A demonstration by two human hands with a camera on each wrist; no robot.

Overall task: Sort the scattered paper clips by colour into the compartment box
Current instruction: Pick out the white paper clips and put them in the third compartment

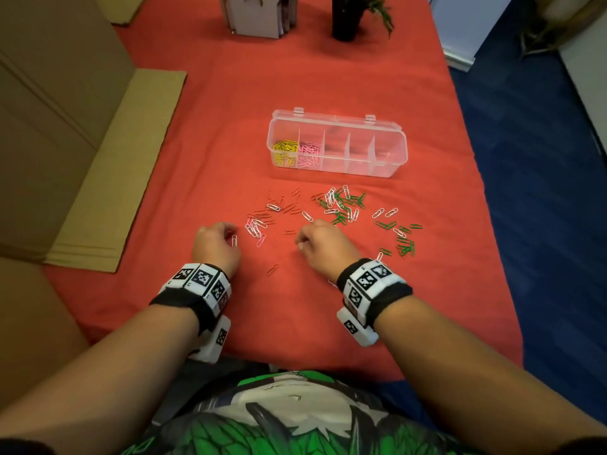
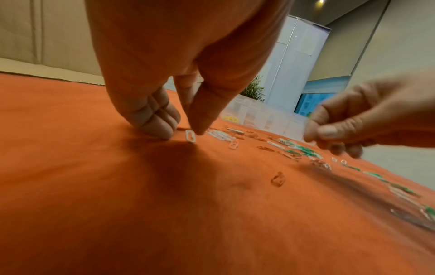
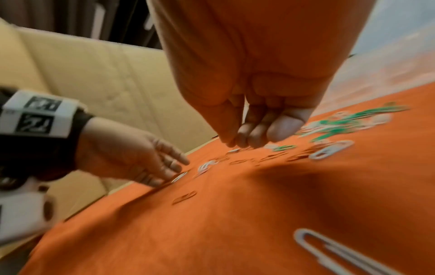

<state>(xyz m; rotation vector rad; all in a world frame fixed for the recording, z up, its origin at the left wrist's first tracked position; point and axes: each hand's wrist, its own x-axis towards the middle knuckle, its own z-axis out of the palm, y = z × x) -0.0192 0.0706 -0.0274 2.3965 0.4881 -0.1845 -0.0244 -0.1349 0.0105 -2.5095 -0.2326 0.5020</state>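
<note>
Small white wire paper clip (image 1: 234,240) flat on the red cloth of the table (image 1: 328,310), toward its near edge, long axis running from near edge to far edge. Likely light, stiff and slick; best pinched across its sides or slid up off the cloth. Left hand (image 1: 215,247) over it, thumb tip touching one end, other fingers curled onto the cloth, nothing lifted. Right hand (image 1: 320,244) fingers bunched downward; cannot tell whether anything is held. Beyond, scattered white, red and green clips (image 1: 341,205); clear plastic compartment box (image 1: 338,147) mid-table, yellow and pink already in.
</note>
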